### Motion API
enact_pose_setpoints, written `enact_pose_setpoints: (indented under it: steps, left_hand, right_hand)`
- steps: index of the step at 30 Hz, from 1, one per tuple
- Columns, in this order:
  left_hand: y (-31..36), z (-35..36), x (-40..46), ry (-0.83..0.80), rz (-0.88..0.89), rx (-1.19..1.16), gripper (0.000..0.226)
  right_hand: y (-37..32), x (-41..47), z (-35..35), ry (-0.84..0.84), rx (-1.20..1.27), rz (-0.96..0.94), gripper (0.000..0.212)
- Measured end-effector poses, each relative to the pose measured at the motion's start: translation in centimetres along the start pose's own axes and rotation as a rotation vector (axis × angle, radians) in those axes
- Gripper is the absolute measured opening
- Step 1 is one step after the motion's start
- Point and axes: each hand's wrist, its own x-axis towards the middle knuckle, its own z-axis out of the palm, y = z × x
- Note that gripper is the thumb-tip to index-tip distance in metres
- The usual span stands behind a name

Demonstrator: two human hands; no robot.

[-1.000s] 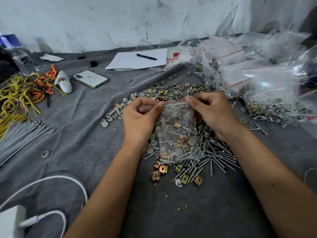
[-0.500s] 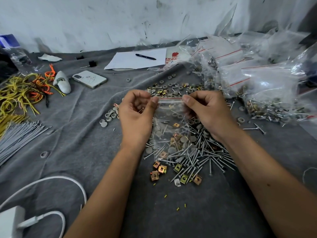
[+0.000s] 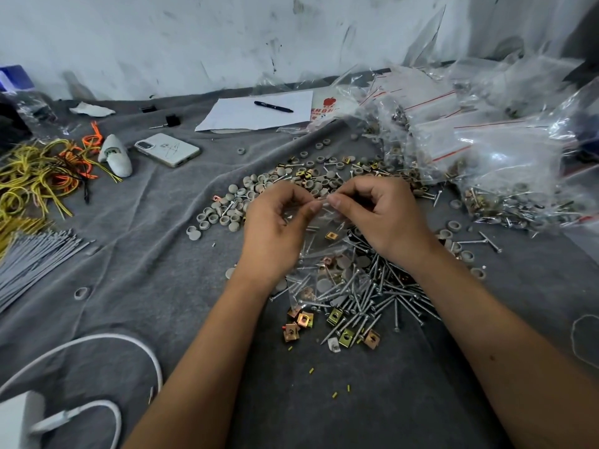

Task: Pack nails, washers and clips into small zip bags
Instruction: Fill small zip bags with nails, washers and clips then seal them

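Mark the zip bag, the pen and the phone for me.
zip bag (image 3: 319, 254), head view, clear middle panel between the hands.
pen (image 3: 273, 106), head view, mid-barrel, lying on the paper.
phone (image 3: 168, 149), head view, centre of its back.

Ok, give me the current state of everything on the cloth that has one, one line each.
left hand: pinching the bag's top edge
right hand: pinching the same edge
small zip bag: held up, holding parts; seal not readable
loose nails: piled unpacked under the bag
brass clips: scattered loose
grey washers: scattered loose
filled bags: heaped at right
pen: lying on paper
phone: face down
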Motion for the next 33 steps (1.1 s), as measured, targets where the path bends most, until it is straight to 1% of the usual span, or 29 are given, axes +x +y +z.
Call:
enact_pose_setpoints:
  steps: [2, 4, 8, 10, 14, 19, 23, 26, 31, 33]
  left_hand:
    - [-0.04, -0.13, -0.03, 0.035, -0.017, -0.034, 0.008]
    - [-0.14, -0.28, 0.04, 0.067, 0.012, -0.005, 0.009]
    - [-0.22, -0.24, 0.12, 0.055, 0.150, 0.213, 0.016]
    - [-0.34, -0.21, 0.19, 0.043, 0.183, 0.273, 0.018]
    - [-0.55, -0.32, 0.28, 0.042, 0.222, 0.323, 0.009]
    - [-0.57, -0.22, 0.34, 0.034, 0.265, 0.295, 0.007]
    - [-0.30, 0.00, 0.18, 0.022, 0.275, 0.288, 0.008]
    - [-0.25, 0.10, 0.15, 0.001, 0.272, 0.306, 0.009]
    - [-0.37, -0.14, 0.20, 0.011, 0.180, 0.317, 0.008]
    - [-0.27, -0.13, 0.19, 0.009, 0.181, 0.305, 0.009]
  right_hand:
    - [0.11, 0.06, -0.11, 0.013, -0.001, 0.026, 0.011]
    - [0.16, 0.05, -0.27, 0.027, -0.013, 0.026, 0.008]
    - [-0.10, -0.03, -0.31, 0.007, -0.053, -0.064, 0.006]
    - [-0.25, -0.06, -0.29, -0.030, -0.102, -0.122, 0.007]
    - [-0.43, 0.10, -0.32, -0.090, -0.189, -0.229, 0.008]
    - [-0.39, -0.01, -0.26, -0.100, -0.217, -0.261, 0.009]
    - [-0.46, -0.08, -0.20, -0.090, -0.200, -0.252, 0.007]
    - [-0.64, -0.02, -0.20, -0.097, -0.235, -0.275, 0.005]
    - [-0.78, 0.10, -0.28, -0.063, -0.277, -0.280, 0.003]
    - [-0.77, 0.09, -0.24, -0.063, -0.291, -0.269, 0.004]
